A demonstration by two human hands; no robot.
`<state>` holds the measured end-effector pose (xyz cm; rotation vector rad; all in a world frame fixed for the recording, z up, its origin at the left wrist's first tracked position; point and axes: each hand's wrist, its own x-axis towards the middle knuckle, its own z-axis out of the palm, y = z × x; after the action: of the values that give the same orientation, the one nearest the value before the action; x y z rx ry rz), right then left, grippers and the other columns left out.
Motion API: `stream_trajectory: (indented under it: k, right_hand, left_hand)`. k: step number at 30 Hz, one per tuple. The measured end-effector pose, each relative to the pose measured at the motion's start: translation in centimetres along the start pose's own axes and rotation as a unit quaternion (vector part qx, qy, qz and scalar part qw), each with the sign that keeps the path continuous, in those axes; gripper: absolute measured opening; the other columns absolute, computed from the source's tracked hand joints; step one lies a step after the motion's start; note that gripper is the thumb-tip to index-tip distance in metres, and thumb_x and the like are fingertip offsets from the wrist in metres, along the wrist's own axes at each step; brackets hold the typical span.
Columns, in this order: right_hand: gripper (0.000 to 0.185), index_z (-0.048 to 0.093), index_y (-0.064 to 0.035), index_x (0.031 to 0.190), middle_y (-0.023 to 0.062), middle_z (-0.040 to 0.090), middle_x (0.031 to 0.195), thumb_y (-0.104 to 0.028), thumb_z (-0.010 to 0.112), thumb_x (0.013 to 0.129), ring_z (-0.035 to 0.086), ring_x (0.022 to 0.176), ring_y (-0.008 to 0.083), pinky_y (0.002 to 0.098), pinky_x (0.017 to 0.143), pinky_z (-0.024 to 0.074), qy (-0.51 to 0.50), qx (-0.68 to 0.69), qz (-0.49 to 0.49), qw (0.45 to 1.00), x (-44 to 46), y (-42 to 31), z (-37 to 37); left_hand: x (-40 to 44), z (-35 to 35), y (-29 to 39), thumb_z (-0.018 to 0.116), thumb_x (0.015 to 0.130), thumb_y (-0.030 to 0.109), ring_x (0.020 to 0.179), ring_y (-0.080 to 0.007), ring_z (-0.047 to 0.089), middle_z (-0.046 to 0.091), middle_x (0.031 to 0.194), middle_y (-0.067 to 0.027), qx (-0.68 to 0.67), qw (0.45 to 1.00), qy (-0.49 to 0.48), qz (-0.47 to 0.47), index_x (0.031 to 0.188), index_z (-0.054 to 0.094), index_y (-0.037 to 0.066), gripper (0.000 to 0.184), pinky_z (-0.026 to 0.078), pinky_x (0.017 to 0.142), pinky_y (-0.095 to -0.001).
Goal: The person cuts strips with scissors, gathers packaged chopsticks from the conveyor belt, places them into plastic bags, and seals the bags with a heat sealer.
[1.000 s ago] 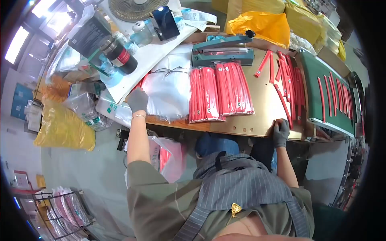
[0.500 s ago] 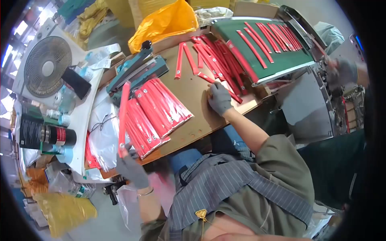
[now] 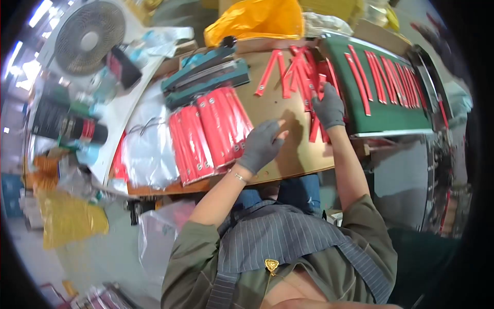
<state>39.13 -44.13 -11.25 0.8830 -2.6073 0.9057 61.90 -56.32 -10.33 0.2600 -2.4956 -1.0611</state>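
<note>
Right hand [image 3: 329, 107]: gloved fingers bent at the loose red strips [image 3: 303, 77]; grip cannot be confirmed.
Strip position: beneath and beyond those fingertips, pile mainly toward 11 o'clock.
Left hand [image 3: 262, 147]: fingers spread, thumb apart, above tan worktop [image 3: 303, 157].
Bagged red strips [image 3: 222, 121]: near left hand, 10 o'clock.
Green belt [image 3: 396, 118]: 2 o'clock from right hand.

The workbench [image 3: 309, 162] carries bagged red strips [image 3: 222, 119], loose red strips [image 3: 283, 76], clear bags [image 3: 150, 157] and a green sealer [image 3: 208, 83].

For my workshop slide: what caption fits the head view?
Grey-gloved right hand at loose flat red strips; grey-gloved left hand over a tan board, near clear plastic-bagged red strips.
</note>
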Motion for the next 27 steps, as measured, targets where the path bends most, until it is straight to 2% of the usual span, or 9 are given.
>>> stream_trajectory:
  k: [4, 9, 12, 15, 18, 22, 23, 25, 27]
  right_hand:
    - [0.046, 0.057, -0.0033, 0.109, 0.0223, 0.062, 0.108, -0.038, 0.067, 0.081, 0.063, 0.094, 0.0383, 0.0441, 0.083, 0.0494, -0.287, 0.14, 0.033, 0.947, -2.1, -11.6, 1.7]
    - [0.044, 0.063, 0.0055, 0.097, 0.0192, 0.068, 0.089, -0.032, 0.073, 0.075, 0.066, 0.087, 0.0354, 0.0413, 0.077, 0.0523, -0.239, 0.126, 0.031, 0.962, -7.9, -18.9, 12.0]
    - [0.042, 0.062, 0.0054, 0.103, 0.0158, 0.068, 0.092, -0.025, 0.072, 0.077, 0.069, 0.078, 0.0273, 0.0348, 0.068, 0.0554, -0.512, 0.418, 0.245, 0.709, -4.9, -17.8, 11.6]
    - [0.039, 0.062, 0.0056, 0.103, 0.0136, 0.068, 0.089, -0.016, 0.074, 0.072, 0.068, 0.066, 0.0214, 0.0309, 0.053, 0.054, -0.466, 0.518, 0.242, 0.675, -3.8, -19.5, 5.8]
    - [0.043, 0.063, 0.0061, 0.102, 0.0141, 0.068, 0.089, -0.023, 0.077, 0.072, 0.068, 0.071, 0.0213, 0.0315, 0.059, 0.0549, -0.453, 0.551, 0.182, 0.676, -5.6, -21.7, 3.6]
    - [0.073, 0.056, 0.0059, 0.116, 0.0208, 0.066, 0.102, -0.04, 0.083, 0.066, 0.065, 0.095, 0.0276, 0.0354, 0.081, 0.052, -0.404, 0.218, -0.003, 0.888, -12.4, -19.4, 13.5]
    - [0.068, 0.055, 0.0055, 0.116, 0.0197, 0.067, 0.102, -0.035, 0.082, 0.069, 0.067, 0.091, 0.0257, 0.0349, 0.079, 0.0543, -0.432, 0.26, 0.018, 0.864, -13.1, -21.5, 11.2]
    - [0.058, 0.054, 0.004, 0.118, 0.0169, 0.067, 0.102, -0.027, 0.078, 0.075, 0.069, 0.085, 0.0238, 0.034, 0.077, 0.0568, -0.619, 0.47, 0.162, 0.608, -13.7, -22.8, 8.9]
    - [0.054, 0.051, 0.003, 0.124, 0.0158, 0.066, 0.107, -0.02, 0.072, 0.081, 0.069, 0.089, 0.022, 0.0333, 0.079, 0.0577, -0.649, 0.498, 0.21, 0.535, -15.7, -23.9, 5.8]
  left_hand:
    - [-8.9, -5.1, -3.4, 0.065, 0.083, 0.025, 0.113, -0.038, 0.053, 0.056, 0.121, -0.0232, 0.194, 0.939, 0.241, -0.153, 0.119, 0.055, -0.002, 0.046, 0.043, 0.095, -0.0456]
    - [-15.2, -7.9, -10.7, 0.067, 0.08, 0.036, 0.119, -0.0432, 0.046, 0.049, 0.125, -0.0292, 0.315, 0.86, 0.228, -0.331, 0.123, 0.049, -0.007, 0.064, 0.04, 0.099, -0.0468]
    - [-14.0, -10.7, -8.4, 0.071, 0.076, 0.038, 0.116, -0.0424, 0.049, 0.052, 0.119, -0.027, 0.264, 0.849, 0.17, -0.425, 0.123, 0.049, -0.006, 0.068, 0.043, 0.095, -0.0462]
    - [-14.9, -10.8, -8.9, 0.072, 0.074, 0.033, 0.109, -0.0398, 0.054, 0.057, 0.108, -0.0237, 0.281, 0.88, 0.108, -0.368, 0.119, 0.053, -0.004, 0.062, 0.046, 0.092, -0.0439]
    - [-17.1, -9.4, -8.6, 0.072, 0.076, 0.035, 0.105, -0.0356, 0.059, 0.061, 0.108, -0.023, 0.098, 0.907, 0.193, -0.362, 0.111, 0.06, -0.004, 0.054, 0.048, 0.088, -0.041]
    - [-18.4, -9.1, -9.4, 0.069, 0.083, 0.037, 0.102, -0.0262, 0.063, 0.063, 0.113, -0.0175, -0.398, 0.769, 0.335, -0.372, 0.114, 0.06, -0.007, 0.054, 0.051, 0.085, -0.0375]
    - [-17.9, -9.7, -9.1, 0.066, 0.087, 0.034, 0.098, -0.0207, 0.062, 0.063, 0.111, -0.0138, -0.482, 0.704, 0.316, -0.416, 0.118, 0.058, -0.008, 0.053, 0.05, 0.086, -0.0344]
    - [-19.1, -11.3, -6.1, 0.065, 0.088, 0.037, 0.096, -0.018, 0.061, 0.064, 0.108, -0.0153, -0.534, 0.714, 0.27, -0.363, 0.118, 0.059, -0.007, 0.053, 0.05, 0.087, -0.0329]
    - [-21.7, -11.4, -5.2, 0.07, 0.086, 0.029, 0.092, -0.0129, 0.061, 0.067, 0.1, -0.0117, -0.424, 0.786, 0.276, -0.357, 0.114, 0.063, -0.005, 0.044, 0.05, 0.082, -0.0302]
